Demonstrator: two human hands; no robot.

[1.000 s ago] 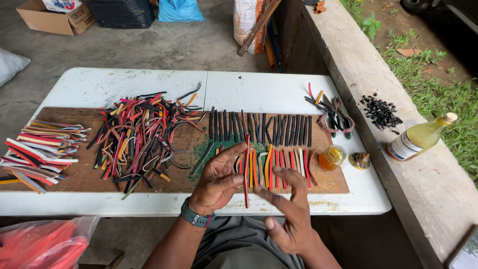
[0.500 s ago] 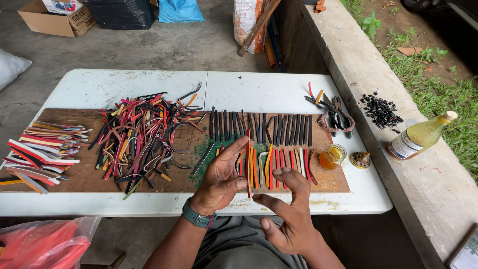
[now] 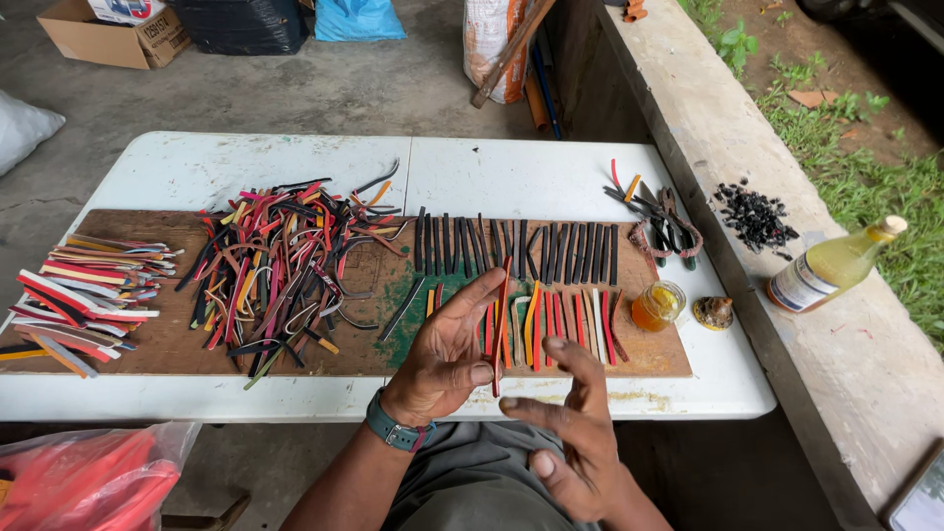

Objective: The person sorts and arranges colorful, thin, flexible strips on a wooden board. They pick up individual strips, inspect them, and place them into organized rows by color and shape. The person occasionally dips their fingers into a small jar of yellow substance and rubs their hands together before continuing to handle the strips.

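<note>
My left hand (image 3: 447, 349) is raised palm-up over the front of the brown board (image 3: 157, 334), and a long red strip (image 3: 501, 315) stands between its fingers. Just to the right and nearer me, my right hand (image 3: 575, 433) hovers with fingers spread, holding nothing. Behind the hands lie a row of black strips (image 3: 521, 251) and a row of coloured strips (image 3: 570, 320). A loose heap of mixed strips (image 3: 280, 265) covers the board's middle left.
A stack of flat red, yellow and black strips (image 3: 79, 290) lies at the board's left end. A small amber jar (image 3: 657, 305), its lid (image 3: 713, 313), a yellow bottle (image 3: 831, 267) and black bits (image 3: 755, 214) sit right. The white table (image 3: 246, 167) abuts a concrete ledge (image 3: 885, 393).
My left hand has lifted the red strip up off the coloured row. My right hand has pulled back toward me and opened its fingers.
</note>
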